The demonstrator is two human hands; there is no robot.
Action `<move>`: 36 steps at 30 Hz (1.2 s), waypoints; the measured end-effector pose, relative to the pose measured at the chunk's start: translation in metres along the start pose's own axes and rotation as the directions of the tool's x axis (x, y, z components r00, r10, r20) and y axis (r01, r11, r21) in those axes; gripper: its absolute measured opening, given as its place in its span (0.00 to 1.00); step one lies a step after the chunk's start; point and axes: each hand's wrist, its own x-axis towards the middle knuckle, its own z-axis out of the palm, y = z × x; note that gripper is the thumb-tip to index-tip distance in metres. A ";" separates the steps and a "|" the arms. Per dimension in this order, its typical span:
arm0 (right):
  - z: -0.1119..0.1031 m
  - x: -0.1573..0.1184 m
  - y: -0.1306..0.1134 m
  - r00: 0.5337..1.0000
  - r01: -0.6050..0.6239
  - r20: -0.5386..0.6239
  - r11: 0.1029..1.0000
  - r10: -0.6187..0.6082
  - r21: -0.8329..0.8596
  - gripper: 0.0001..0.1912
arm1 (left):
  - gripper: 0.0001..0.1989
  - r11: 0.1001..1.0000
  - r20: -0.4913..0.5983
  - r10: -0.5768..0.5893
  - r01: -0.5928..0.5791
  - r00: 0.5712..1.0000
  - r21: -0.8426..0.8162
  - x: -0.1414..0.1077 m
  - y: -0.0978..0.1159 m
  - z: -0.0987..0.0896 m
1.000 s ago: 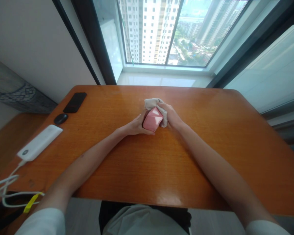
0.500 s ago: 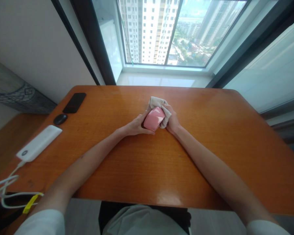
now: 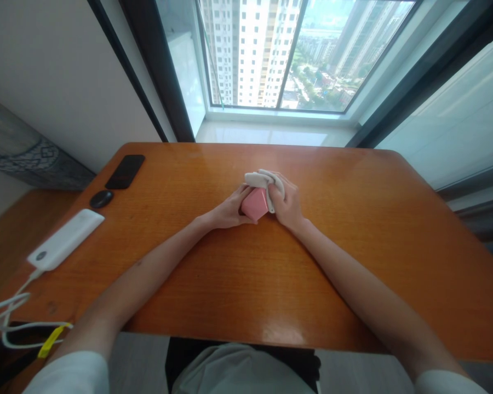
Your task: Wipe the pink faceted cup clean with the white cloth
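Observation:
My left hand (image 3: pixel 231 209) is wrapped round a pink, faceted object (image 3: pixel 255 204), its thumb along the near side and its fingers at the back left. What kind of object it is I cannot tell. A bunched light grey cloth (image 3: pixel 267 181) is pressed against the far and right sides of the pink object. My right hand (image 3: pixel 288 201) grips that cloth, with the thumb folded over it. Both hands meet above the middle of the wooden table (image 3: pixel 238 273); part of the pink object is hidden by the fingers and the cloth.
At the table's left lie a black phone (image 3: pixel 125 171), a black mouse (image 3: pixel 101 199) and a white power bank (image 3: pixel 66 239). A white cable (image 3: pixel 14 312) with a yellow tag (image 3: pixel 51 340) runs off the left front edge. Beyond the table is a window (image 3: pixel 287 60).
My right hand has turned, so its thumb now shows on top of the cloth. The cloth is bunched differently and slightly lower. The pink object has rotated a little in my left hand.

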 end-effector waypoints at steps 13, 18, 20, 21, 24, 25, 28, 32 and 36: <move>0.013 -0.009 -0.006 0.978 0.086 -0.169 0.972 -0.125 -0.219 0.20 | 0.49 0.998 -0.038 -0.021 0.018 0.999 -0.067 -0.002 0.016 -0.003; 0.014 -0.014 -0.011 0.965 0.218 -0.063 0.915 -0.253 -0.340 0.22 | 0.40 1.000 -0.199 -0.012 0.016 0.980 0.018 -0.006 0.020 0.001; 0.014 -0.014 -0.013 0.956 0.270 -0.011 0.892 -0.294 -0.363 0.23 | 0.38 0.997 -0.247 -0.014 0.032 0.969 0.068 -0.008 0.018 0.003; 0.015 -0.014 -0.014 0.953 0.283 0.001 0.891 -0.302 -0.356 0.23 | 0.37 0.996 -0.255 -0.016 0.039 0.967 0.086 -0.009 0.017 0.003; 0.019 -0.014 -0.010 0.973 0.199 -0.068 0.951 -0.220 -0.236 0.21 | 0.36 0.992 -0.249 -0.004 0.035 0.969 0.123 -0.010 0.015 0.003; 0.020 -0.014 -0.008 0.984 0.118 -0.117 0.980 -0.137 -0.160 0.21 | 0.36 0.991 -0.240 0.008 0.025 0.971 0.133 -0.010 0.014 0.002; 0.026 -0.014 0.002 0.958 -0.171 -0.213 0.978 0.194 0.121 0.20 | 0.40 0.989 -0.220 0.039 -0.006 0.975 0.149 -0.009 0.013 0.000; 0.030 -0.013 0.009 0.878 -0.329 -0.215 0.866 0.427 0.376 0.19 | 0.39 0.987 -0.224 0.036 0.000 0.974 0.162 -0.008 0.015 -0.001; 0.030 -0.010 0.010 0.855 -0.341 -0.211 0.820 0.474 0.459 0.19 | 0.39 0.986 -0.236 0.028 0.012 0.971 0.165 -0.007 0.018 0.000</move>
